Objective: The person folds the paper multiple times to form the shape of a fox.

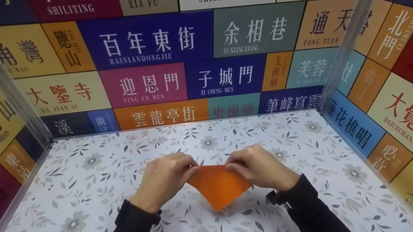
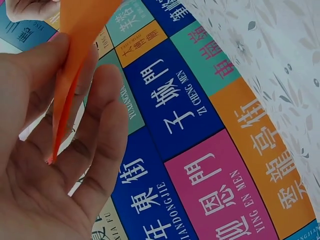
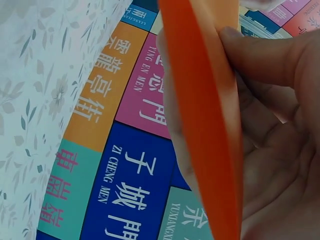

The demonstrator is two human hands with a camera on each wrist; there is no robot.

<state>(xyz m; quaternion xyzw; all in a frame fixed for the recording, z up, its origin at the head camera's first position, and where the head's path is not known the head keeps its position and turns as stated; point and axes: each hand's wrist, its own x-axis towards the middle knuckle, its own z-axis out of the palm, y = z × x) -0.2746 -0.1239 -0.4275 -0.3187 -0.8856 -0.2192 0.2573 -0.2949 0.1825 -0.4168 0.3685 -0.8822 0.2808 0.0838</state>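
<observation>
paper, orange, doubled over; left hand and right hand pinch opposite ends of its top edge; matching layers evenly should keep any crease true.

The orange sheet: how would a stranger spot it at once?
Start at the wall of lettered panels, then drop to the white, leaf-patterned tabletop before it. Over its middle, the left hand and right hand pinch the top of the orange sheet between them. Unlike the orange panels behind, it is plain, unlettered and tapers to a point.
</observation>
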